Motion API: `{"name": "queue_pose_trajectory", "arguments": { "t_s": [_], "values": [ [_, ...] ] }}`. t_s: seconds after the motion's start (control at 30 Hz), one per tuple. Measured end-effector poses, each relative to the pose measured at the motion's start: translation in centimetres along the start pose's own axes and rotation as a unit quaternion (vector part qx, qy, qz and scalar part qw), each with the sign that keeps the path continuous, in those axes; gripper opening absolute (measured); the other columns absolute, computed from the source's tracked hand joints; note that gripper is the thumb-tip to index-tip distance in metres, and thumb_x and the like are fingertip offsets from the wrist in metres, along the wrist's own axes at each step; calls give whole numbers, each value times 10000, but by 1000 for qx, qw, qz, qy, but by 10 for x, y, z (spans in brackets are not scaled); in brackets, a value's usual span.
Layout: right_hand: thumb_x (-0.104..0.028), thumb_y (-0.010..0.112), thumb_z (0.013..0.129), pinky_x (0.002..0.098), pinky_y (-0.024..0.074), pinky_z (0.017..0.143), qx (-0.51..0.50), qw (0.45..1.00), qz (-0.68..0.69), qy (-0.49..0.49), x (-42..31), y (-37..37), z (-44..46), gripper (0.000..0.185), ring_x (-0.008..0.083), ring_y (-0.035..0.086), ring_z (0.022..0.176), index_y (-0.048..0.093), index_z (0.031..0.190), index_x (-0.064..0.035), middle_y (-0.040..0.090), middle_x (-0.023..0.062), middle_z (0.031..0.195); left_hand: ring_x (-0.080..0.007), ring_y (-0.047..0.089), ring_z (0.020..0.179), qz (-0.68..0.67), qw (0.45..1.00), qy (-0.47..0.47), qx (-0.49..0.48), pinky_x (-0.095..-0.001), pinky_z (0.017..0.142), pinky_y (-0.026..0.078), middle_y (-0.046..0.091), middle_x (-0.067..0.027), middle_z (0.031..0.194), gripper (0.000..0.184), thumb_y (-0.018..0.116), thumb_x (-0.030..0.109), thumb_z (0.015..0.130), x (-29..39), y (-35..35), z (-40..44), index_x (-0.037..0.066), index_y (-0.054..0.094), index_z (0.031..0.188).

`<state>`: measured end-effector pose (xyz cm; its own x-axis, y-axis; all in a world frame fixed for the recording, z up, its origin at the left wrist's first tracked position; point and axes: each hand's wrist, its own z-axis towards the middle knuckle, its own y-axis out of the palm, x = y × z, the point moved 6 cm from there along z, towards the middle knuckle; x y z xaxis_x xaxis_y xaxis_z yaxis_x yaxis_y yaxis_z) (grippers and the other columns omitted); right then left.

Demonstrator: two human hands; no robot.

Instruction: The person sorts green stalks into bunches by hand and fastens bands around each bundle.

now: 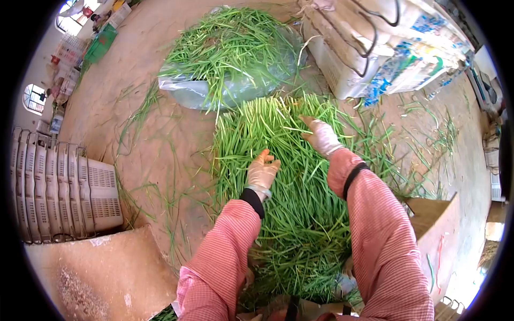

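Observation:
A wide heap of long green stalks point(300, 182) lies in front of me, its pale cut ends toward the far side. Both hands wear thin, pale gloves. My left hand point(262, 172) is over the left-middle of the heap, fingers apart and slightly curled, with nothing visible in it. Farther forward, my right hand point(322, 137) rests at the heap's upper right, fingers apart and pointing left across the stalks. Beyond the heap, more loose greens point(230, 45) lie on a clear plastic sheet point(193, 93).
Stacked pale crates point(64, 187) stand at the left, above a brown board point(107, 273). White crates point(342, 64) with blue ties are at the upper right. A cardboard box point(436, 235) sits right of my right arm. Stray stalks litter the floor point(182, 134).

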<state>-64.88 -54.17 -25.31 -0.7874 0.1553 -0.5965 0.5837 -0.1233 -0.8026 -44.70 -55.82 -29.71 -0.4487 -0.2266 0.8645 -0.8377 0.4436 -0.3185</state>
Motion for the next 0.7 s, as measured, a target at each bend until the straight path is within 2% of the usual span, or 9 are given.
{"name": "queue_pose_trajectory", "arguments": {
  "t_s": [0.1,0.2,0.23,0.37,0.47,0.53,0.57,0.6,0.7],
  "values": [
    [-169,645,686,370,351,939,-22,996,-73,52,24,60,41,740,351,424,1111,250,1303,-63,454,221,1183,-110,523,768,-23,999,-7,40,-229,688,450,496,-122,1131,657,658,31,715,10,9,23,-38,310,1269],
    [-42,564,740,294,436,722,-42,976,103,187,49,77,45,396,220,558,810,508,1132,-29,585,157,951,-97,507,714,73,994,-48,68,-228,650,450,537,-100,1025,661,659,40,718,-7,16,50,-43,306,1271],
    [17,522,756,269,421,633,101,985,69,120,45,66,41,265,161,521,675,590,1009,-23,600,111,833,-96,503,694,32,996,-51,65,-225,653,446,546,-83,954,618,646,37,731,-17,21,55,-35,333,1259],
    [49,503,771,241,449,708,87,964,171,182,38,65,49,246,178,541,777,560,1002,-12,577,110,923,-113,507,690,-28,997,-8,68,-233,652,437,548,-58,902,430,589,26,765,-21,37,60,-36,439,1164],
    [-267,694,681,311,434,838,-74,876,414,236,28,129,62,770,252,491,1043,286,1279,-2,469,203,1172,-140,525,688,103,981,154,55,-259,648,446,553,-66,878,327,570,15,761,-17,53,66,-7,490,1077],
    [-364,699,659,318,421,842,21,973,127,193,14,108,46,863,277,505,1026,257,1289,28,495,259,1113,-191,557,719,18,986,162,24,-296,682,456,579,-83,830,220,555,15,746,-10,66,55,39,546,964],
    [-207,678,701,320,445,781,-16,961,91,259,0,79,35,674,236,571,933,348,1249,8,568,210,1022,-205,569,734,8,980,195,33,-297,693,458,597,-91,827,205,551,18,744,-18,72,53,50,569,945],
    [-236,656,716,329,460,722,74,958,152,231,23,86,27,508,233,599,841,492,1140,-7,606,178,921,-206,577,748,114,968,224,17,-288,702,460,608,-90,839,181,549,21,749,1,63,40,49,583,925],
    [-224,567,801,313,456,638,170,905,317,227,93,42,-7,166,180,573,652,647,865,-93,634,71,738,-160,598,843,-43,987,143,-55,-257,740,494,614,-87,972,223,563,-1,760,-8,47,45,91,611,957]
  ]
}}
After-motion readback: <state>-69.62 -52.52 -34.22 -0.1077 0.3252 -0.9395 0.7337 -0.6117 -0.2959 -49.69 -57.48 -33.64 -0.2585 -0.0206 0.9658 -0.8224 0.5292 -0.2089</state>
